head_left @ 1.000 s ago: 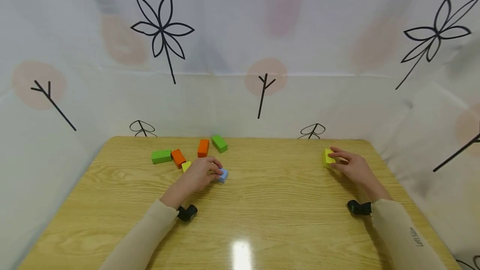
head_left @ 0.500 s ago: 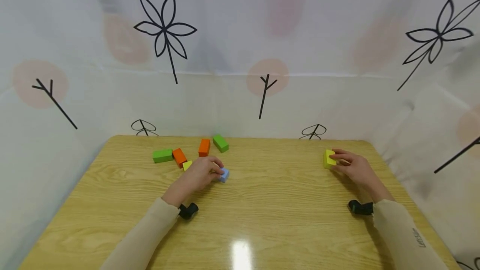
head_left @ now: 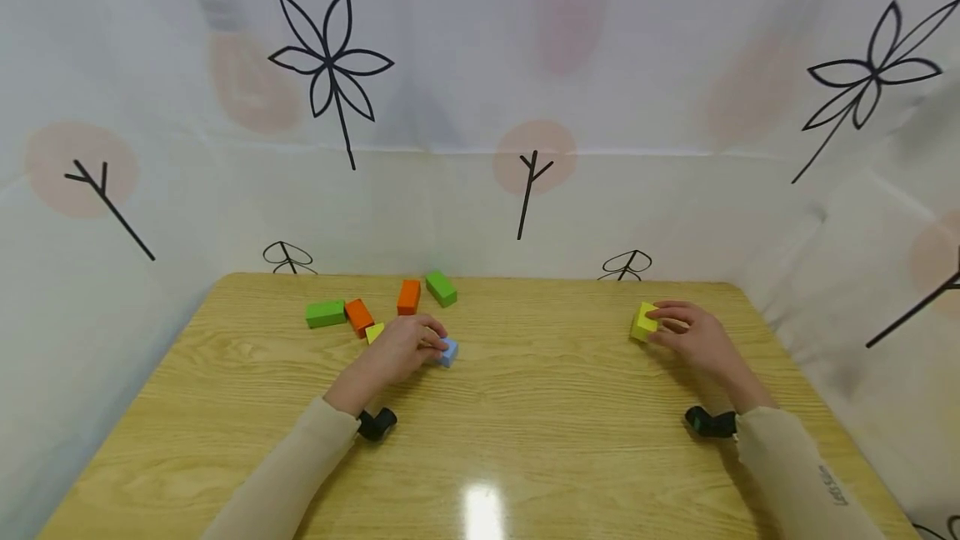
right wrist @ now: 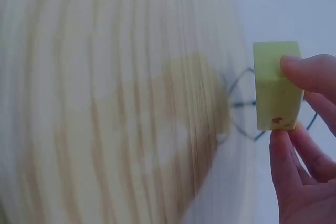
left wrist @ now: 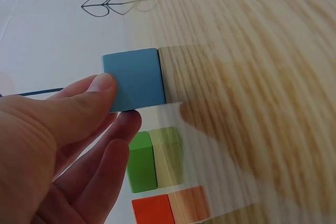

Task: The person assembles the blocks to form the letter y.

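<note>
My left hand (head_left: 405,348) pinches a blue block (left wrist: 135,80) on the wooden table, left of the middle. In the left wrist view the thumb lies on the block's face and the other fingers are partly behind it. Over at the right, my right hand (head_left: 693,340) grips a yellow block (head_left: 642,322) between thumb and fingers. The right wrist view shows this yellow block (right wrist: 277,85) raised off the tabletop and tilted, with small reddish marks at one end. A second yellow block (head_left: 374,332) is partly hidden behind the left hand.
Two orange blocks (head_left: 408,297) and two green blocks (head_left: 442,288) lie loose at the back left of the table (head_left: 525,407). A white patterned cloth (head_left: 450,190) hangs behind the table and along both sides. Each wrist wears a black camera (head_left: 377,424).
My right hand has shifted left with the yellow block, which now leans and is lifted from where it stood. The left hand and the blue block stay in place.
</note>
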`<state>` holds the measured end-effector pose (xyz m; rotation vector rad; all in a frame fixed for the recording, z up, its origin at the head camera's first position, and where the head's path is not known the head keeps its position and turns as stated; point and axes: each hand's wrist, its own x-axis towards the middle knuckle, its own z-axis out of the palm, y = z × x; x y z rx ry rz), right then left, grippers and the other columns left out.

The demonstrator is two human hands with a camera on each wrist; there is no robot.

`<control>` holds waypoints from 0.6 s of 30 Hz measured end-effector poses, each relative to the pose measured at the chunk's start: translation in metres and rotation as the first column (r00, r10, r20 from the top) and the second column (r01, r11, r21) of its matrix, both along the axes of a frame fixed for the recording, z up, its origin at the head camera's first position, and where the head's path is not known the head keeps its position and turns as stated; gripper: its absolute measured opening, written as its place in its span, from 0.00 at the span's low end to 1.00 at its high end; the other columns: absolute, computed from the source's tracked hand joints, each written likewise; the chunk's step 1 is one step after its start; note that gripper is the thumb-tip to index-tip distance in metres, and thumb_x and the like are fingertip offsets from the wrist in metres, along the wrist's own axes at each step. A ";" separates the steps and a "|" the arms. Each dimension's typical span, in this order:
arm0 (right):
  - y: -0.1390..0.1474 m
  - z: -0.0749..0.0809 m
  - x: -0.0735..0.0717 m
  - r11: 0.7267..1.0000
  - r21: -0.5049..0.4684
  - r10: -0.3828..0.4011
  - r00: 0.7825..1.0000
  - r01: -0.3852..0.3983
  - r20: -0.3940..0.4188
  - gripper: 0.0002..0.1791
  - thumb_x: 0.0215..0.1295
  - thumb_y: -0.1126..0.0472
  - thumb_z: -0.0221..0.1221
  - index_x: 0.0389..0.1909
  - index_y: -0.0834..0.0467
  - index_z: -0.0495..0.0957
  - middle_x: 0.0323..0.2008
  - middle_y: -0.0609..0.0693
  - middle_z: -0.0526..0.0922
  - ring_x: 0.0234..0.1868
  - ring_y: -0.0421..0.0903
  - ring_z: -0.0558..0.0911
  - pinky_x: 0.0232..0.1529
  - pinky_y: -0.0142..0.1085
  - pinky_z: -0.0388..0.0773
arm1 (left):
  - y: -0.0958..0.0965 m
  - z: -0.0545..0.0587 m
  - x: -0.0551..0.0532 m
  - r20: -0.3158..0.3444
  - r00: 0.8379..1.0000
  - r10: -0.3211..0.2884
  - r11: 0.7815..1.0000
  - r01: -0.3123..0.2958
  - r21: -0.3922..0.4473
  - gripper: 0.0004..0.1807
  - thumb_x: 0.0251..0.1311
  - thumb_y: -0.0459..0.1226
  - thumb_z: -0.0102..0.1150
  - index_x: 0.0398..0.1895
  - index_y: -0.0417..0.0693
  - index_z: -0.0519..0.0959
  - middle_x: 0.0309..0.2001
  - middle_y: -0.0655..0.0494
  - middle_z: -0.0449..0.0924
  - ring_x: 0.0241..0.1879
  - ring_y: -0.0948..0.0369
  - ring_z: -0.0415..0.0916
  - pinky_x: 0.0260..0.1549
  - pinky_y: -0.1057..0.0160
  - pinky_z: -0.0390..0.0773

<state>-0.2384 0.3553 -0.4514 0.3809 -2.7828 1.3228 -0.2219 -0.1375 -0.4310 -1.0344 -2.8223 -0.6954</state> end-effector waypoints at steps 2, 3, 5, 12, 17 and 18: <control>-0.007 0.001 0.001 1.000 -0.005 0.001 1.000 -0.001 0.000 0.23 0.65 0.61 0.67 0.56 0.70 0.78 0.64 0.66 0.67 0.61 0.67 0.73 0.56 0.32 0.76 | 0.000 0.000 0.000 -0.011 1.000 -0.011 1.000 0.011 0.003 0.06 0.58 0.30 0.69 0.38 0.44 0.89 0.46 0.53 0.82 0.45 0.55 0.80 0.45 0.58 0.81; -0.010 0.001 0.001 1.000 -0.002 0.000 1.000 0.000 -0.004 0.22 0.64 0.61 0.67 0.55 0.70 0.78 0.63 0.65 0.68 0.61 0.66 0.73 0.57 0.36 0.75 | 0.000 0.000 0.000 -0.013 1.000 -0.015 1.000 0.015 0.007 0.06 0.58 0.30 0.69 0.38 0.44 0.89 0.46 0.53 0.82 0.45 0.55 0.81 0.45 0.58 0.81; -0.018 0.001 0.001 1.000 -0.018 0.006 1.000 -0.006 -0.006 0.22 0.63 0.63 0.68 0.54 0.71 0.79 0.63 0.66 0.68 0.61 0.65 0.72 0.58 0.43 0.74 | 0.000 0.000 0.000 -0.014 1.000 -0.018 1.000 0.018 0.010 0.06 0.58 0.30 0.69 0.38 0.44 0.89 0.46 0.53 0.82 0.45 0.55 0.81 0.45 0.58 0.81; -0.044 0.002 0.003 0.998 -0.053 0.025 1.000 -0.024 0.015 0.21 0.60 0.66 0.70 0.52 0.71 0.79 0.62 0.66 0.67 0.62 0.65 0.71 0.60 0.49 0.72 | 0.000 0.000 0.000 -0.009 1.000 -0.011 1.000 0.011 -0.005 0.07 0.58 0.30 0.69 0.39 0.44 0.89 0.47 0.53 0.82 0.46 0.55 0.80 0.46 0.58 0.81; -0.061 0.000 0.002 0.999 -0.032 0.028 1.000 -0.028 0.014 0.19 0.59 0.67 0.70 0.50 0.70 0.81 0.61 0.65 0.68 0.60 0.65 0.73 0.59 0.50 0.72 | 0.000 0.000 0.000 -0.001 1.000 0.000 1.000 0.000 -0.009 0.07 0.58 0.30 0.69 0.39 0.44 0.89 0.47 0.52 0.82 0.47 0.55 0.80 0.46 0.57 0.81; -0.064 -0.002 0.001 0.999 -0.035 0.030 0.999 -0.030 0.014 0.19 0.59 0.67 0.70 0.50 0.69 0.81 0.60 0.65 0.68 0.60 0.65 0.74 0.59 0.50 0.72 | 0.000 0.000 0.000 0.000 1.000 0.002 1.000 -0.002 -0.007 0.07 0.58 0.30 0.69 0.39 0.44 0.89 0.47 0.52 0.82 0.47 0.55 0.80 0.47 0.57 0.81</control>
